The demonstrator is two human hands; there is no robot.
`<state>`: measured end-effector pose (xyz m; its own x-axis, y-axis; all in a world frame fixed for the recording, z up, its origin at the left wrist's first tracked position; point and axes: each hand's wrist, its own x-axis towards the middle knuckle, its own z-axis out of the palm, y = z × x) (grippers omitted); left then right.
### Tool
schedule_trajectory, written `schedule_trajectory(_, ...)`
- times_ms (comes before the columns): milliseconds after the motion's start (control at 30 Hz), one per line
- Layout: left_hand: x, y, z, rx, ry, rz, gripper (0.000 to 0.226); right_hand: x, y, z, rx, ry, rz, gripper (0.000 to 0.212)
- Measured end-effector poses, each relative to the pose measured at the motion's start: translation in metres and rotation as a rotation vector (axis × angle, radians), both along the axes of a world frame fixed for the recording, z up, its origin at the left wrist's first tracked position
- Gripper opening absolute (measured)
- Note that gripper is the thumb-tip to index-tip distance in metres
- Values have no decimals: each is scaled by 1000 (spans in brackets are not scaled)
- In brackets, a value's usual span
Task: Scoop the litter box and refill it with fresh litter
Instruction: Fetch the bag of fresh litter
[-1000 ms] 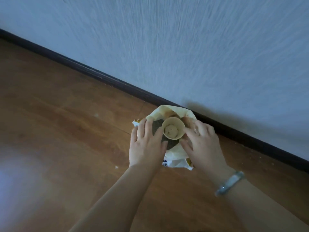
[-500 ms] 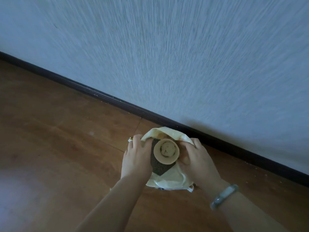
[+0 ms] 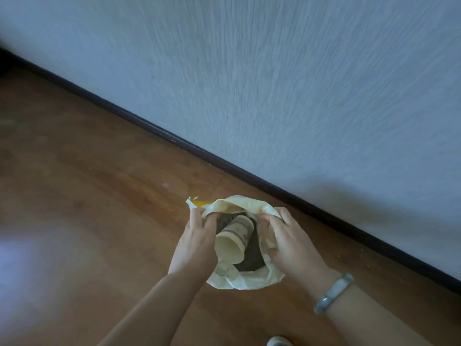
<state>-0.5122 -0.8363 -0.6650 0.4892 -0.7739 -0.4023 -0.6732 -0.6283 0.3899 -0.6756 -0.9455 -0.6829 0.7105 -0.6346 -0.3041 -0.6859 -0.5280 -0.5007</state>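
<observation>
- A pale yellow litter bag (image 3: 245, 280) stands open on a wooden floor (image 3: 87, 196), seen from above, close to a wall.
- The left hand (image 3: 197, 242) has its grip clamped on the left edge of the bag's mouth, fingers curled over the rim.
- The right hand (image 3: 287, 239) has its grip clamped on the right edge, bunching the plastic and pulling the mouth wide.
- Inside the bag lies dark grey, grainy litter (image 3: 252, 255).
- A cream paper cup (image 3: 233, 242) lies on the litter, tipped on its side with its open mouth towards the viewer, between the two hands.
- A pale jade-coloured bangle (image 3: 333, 293) sits on the right wrist.
- A dark skirting board (image 3: 224, 166) runs diagonally behind the bag, at the foot of a textured, bluish-white wall (image 3: 274, 83).
- Small pale specks (image 3: 164, 184) lie on the floor left of the bag.
- A small white object (image 3: 278, 342) is cut off by the bottom edge; what it is cannot be told.
- No litter box is in view.
</observation>
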Motion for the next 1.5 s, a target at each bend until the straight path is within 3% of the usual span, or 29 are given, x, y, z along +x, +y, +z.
schedule_trajectory(267,12,70,199,-56,27,140,55,23,37,200,6,-55,159,57)
schedule_trajectory(467,15,127,365,-156,79,196,78,44,67,365,62,-142,239,53)
schedule_trajectory(633,20,171,464,-250,138,390,86,72,92,467,68,-190,380,54)
schedule_trajectory(933,42,261,542,-453,150,720,82,146,164,560,140,-217,652,56)
schedule_trajectory(1500,123,483,589,-610,92,1122,75,308,374,609,256,-208,928,55)
